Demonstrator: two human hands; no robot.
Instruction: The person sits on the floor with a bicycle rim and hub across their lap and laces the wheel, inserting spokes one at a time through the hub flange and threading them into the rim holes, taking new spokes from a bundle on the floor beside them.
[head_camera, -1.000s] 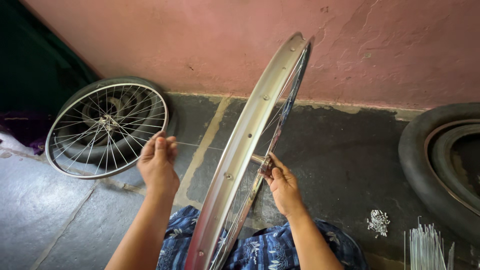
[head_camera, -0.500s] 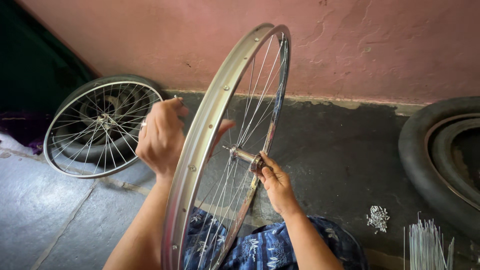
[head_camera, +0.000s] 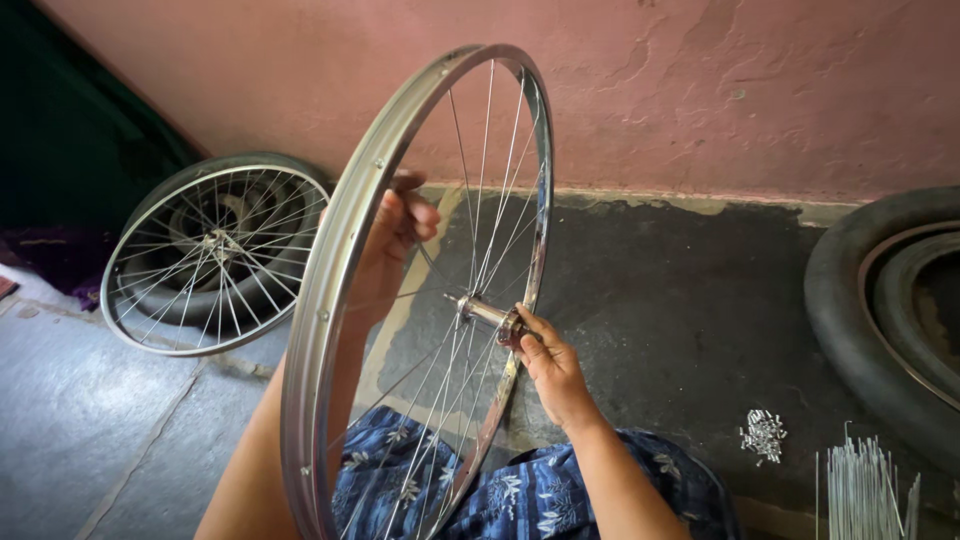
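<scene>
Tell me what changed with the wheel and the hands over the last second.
The silver wheel has swung from nearly edge-on to show its open face and spokes. The left hand, earlier outside the rim, now shows through the spokes. The right hand stays at the hub. The spoked wheel by the wall, the black tyre, the loose spokes and the small fittings lie as before.

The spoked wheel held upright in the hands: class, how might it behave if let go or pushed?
The wheel likely rolls or tips: it is round, thin-rimmed and on edge. It is probably light, being bare rim and thin spokes. The left hand and right hand steady it near the hub.
</scene>
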